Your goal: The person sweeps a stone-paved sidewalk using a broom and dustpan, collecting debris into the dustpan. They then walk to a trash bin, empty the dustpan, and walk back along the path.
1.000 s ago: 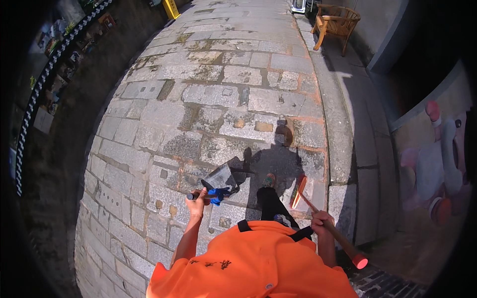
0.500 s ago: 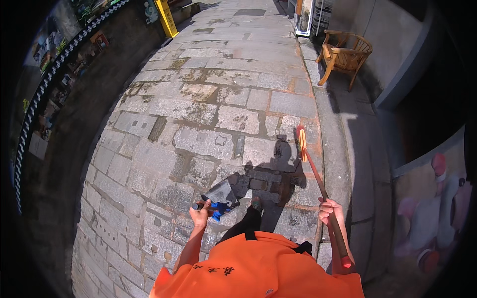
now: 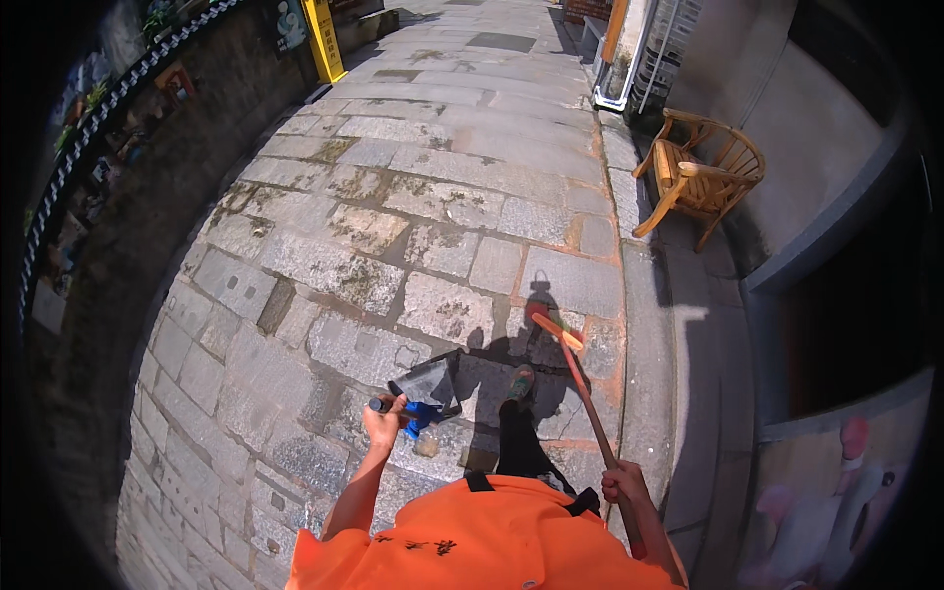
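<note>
My left hand (image 3: pixel 382 425) is clasping the dustpan (image 3: pixel 429 382), which is jutting just ahead and right of my fist; my right hand (image 3: pixel 624 482) is grasping the broom (image 3: pixel 591 408), its head (image 3: pixel 557 330) reaching ahead-left of that grip.

Open paving (image 3: pixel 447 211) runs ahead between left wall (image 3: pixel 231 93) and chair (image 3: pixel 710 175); nearer, dustpan (image 3: pixel 430 382) obstructs just ahead-right of left grip (image 3: pixel 383 423), broom (image 3: pixel 592 411) slants across the way ahead of right grip (image 3: pixel 625 482), and foot (image 3: pixel 520 383) partly fills the gap between dustpan and broom.
</note>
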`<state>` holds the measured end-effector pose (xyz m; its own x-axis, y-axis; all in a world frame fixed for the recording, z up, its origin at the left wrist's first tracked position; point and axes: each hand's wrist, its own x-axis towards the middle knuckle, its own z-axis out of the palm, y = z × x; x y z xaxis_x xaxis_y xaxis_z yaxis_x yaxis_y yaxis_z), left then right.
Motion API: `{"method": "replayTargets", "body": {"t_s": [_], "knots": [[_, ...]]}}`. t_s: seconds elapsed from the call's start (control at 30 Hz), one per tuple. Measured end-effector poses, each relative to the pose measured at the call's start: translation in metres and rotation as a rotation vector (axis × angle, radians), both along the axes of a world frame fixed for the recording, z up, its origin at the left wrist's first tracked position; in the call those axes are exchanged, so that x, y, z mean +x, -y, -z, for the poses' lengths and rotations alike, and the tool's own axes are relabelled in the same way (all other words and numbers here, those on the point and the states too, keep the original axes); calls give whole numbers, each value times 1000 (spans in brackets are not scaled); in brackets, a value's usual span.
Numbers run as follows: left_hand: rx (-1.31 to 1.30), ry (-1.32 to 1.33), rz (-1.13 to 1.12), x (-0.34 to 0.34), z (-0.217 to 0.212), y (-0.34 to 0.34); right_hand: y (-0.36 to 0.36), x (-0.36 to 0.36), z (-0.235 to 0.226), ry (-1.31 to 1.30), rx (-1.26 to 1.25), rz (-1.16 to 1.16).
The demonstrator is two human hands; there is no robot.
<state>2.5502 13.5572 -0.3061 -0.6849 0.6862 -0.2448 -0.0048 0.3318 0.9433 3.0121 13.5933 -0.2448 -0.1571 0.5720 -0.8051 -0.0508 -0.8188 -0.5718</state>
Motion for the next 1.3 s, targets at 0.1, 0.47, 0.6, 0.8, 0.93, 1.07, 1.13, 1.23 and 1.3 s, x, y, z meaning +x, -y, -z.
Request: {"method": "replayTargets", "body": {"t_s": [0.1,0.47,0.6,0.8,0.93,1.07,1.13,1.23,1.3], "knots": [[-36,-22,-3,-17,16,-78,-88,-13,10,25,34,-89],[-56,25,-109,-47,-16,-368,-435,-86,-27,123,254,-485],[-110,29,-93,-71,12,-459,-545,-128,-10,168,312,-620],[-109,92,-103,-116,66,-609,-724,-203,0,324,388,-930],[-147,135,-60,-158,91,-679,-831,-246,29,381,699,-1200],[-203,141,12,-208,113,-730,-914,-298,45,524,758,-1424],[-204,191,-11,-227,119,-752,-949,-322,63,633,795,-1528],[-187,177,104,-258,136,-784,-998,-347,97,725,897,-1741],[-159,228,74,-263,145,-803,-1025,-354,92,786,940,-1945]]}}
